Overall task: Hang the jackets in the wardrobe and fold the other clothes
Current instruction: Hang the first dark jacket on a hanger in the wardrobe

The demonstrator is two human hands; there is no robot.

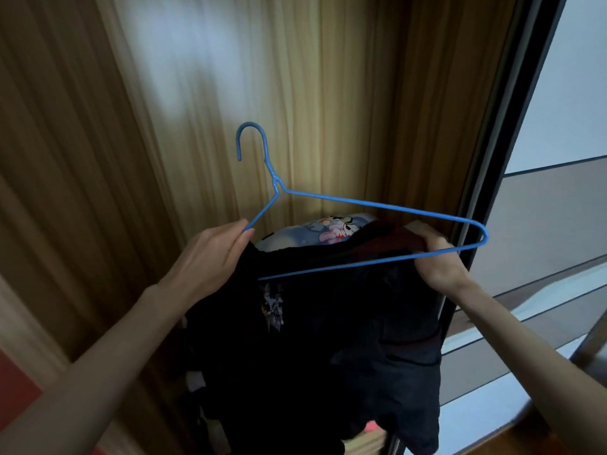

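jacket [328,339], black and limp, hung in front of the person at the open wardrobe [98,159], held up between both hands and draped below a blue wire hanger [361,205]. the hanger sat tilted, its hook [250,139] up and to the left, its right end sticking out past the right hand, its bottom bar running across the front of the cloth near the collar. the left hand [210,257] was closed around the hanger's left arm and the jacket's left shoulder together, thumb and fingers pinching wire and cloth (the exact grip under the fabric could not be made out). the right hand [440,257] was clenched on a bunch of the jacket's right shoulder, right beside the hanger's bottom bar; whether it also gripped the wire was not clear. a small pale print [272,307] showed on the jacket's front, below the bar. the lower hem sagged unevenly, longer toward the right. behind the jacket's top edge, inside the wardrobe, lay a light blue cloth [315,228] with a red and white cartoon pattern. the wardrobe's inner walls were wood-grained brown, with a pale glare on the back panel. at the wardrobe's right edge stood a dark door frame [512,126], and beyond it a sliding door with pale and grey panels [558,208].
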